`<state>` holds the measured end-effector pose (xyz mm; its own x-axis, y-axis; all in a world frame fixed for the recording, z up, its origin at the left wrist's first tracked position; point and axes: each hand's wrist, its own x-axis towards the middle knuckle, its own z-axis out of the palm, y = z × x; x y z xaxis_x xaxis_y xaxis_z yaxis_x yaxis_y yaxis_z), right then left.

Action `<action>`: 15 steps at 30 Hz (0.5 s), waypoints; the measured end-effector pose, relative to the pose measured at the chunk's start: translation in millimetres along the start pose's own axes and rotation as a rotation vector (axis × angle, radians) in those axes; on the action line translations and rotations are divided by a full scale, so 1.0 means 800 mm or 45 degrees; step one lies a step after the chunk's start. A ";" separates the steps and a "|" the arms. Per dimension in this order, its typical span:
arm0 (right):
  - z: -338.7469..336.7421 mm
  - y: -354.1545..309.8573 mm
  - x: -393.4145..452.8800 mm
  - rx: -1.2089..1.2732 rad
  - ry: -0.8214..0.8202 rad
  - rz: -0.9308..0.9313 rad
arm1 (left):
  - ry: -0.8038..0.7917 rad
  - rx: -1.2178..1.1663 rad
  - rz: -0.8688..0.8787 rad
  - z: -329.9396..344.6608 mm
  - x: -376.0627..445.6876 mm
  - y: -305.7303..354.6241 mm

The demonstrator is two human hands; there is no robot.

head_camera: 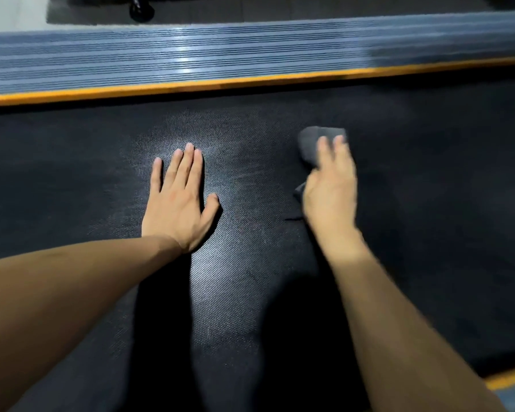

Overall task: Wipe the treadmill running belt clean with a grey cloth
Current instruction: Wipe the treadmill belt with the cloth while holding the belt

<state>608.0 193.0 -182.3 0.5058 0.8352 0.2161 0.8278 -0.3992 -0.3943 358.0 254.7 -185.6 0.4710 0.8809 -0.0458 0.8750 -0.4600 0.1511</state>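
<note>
From the head camera we look down on our two bare forearms reaching out over the running belt point(250, 292), a dark, finely textured surface that fills most of the view. Our left hand point(179, 200) lies flat on the belt, palm down, the fingers stretched out and close together, the thumb spread away to its right; it grips nothing. A paler, slightly shiny patch of the belt sits just beyond and to the right of that hand, and runs back toward us between our two arms.

Well to the right of the left hand, our right hand point(330, 188) presses down on the grey cloth point(315, 141). The cloth is bunched: one rounded fold sticks out past the fingertips, and a smaller corner shows at the thumb side, by the heel of the hand. The fingers are curved over the cloth and pin it to the belt. The right hand and the cloth are blurred, so we cannot tell how tightly the fingers close around it.

Beyond both hands an orange strip point(191, 86) edges the belt, and past it lies a ribbed grey-blue side rail point(220, 55) with a bright glint. Near our right elbow another piece of orange edge point(509, 379) shows.
</note>
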 end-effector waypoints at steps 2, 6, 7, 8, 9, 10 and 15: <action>0.020 -0.057 -0.044 0.043 -0.056 -0.217 | 0.011 -0.010 0.006 0.000 0.000 0.000; 0.007 -0.106 -0.092 0.172 -0.226 -0.372 | 0.014 -0.023 0.027 0.000 0.000 -0.003; 0.001 -0.086 -0.084 0.142 -0.219 -0.351 | 0.019 -0.027 0.023 0.000 0.000 -0.003; -0.007 -0.061 -0.076 0.116 -0.197 -0.300 | 0.020 -0.031 0.019 0.001 0.000 -0.003; -0.015 -0.031 -0.067 0.074 -0.148 -0.225 | 0.016 -0.035 0.015 0.001 0.001 -0.003; -0.026 0.000 -0.058 0.024 -0.098 -0.127 | 0.014 -0.036 0.008 0.002 0.001 -0.003; -0.043 0.047 -0.052 -0.110 -0.024 0.162 | 0.039 -0.035 0.000 0.004 0.001 -0.001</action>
<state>626.3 130.4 -175.4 0.6038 0.7824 0.1526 0.7757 -0.5326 -0.3387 358.1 255.5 -188.7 0.4667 0.8843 -0.0156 0.8715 -0.4569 0.1782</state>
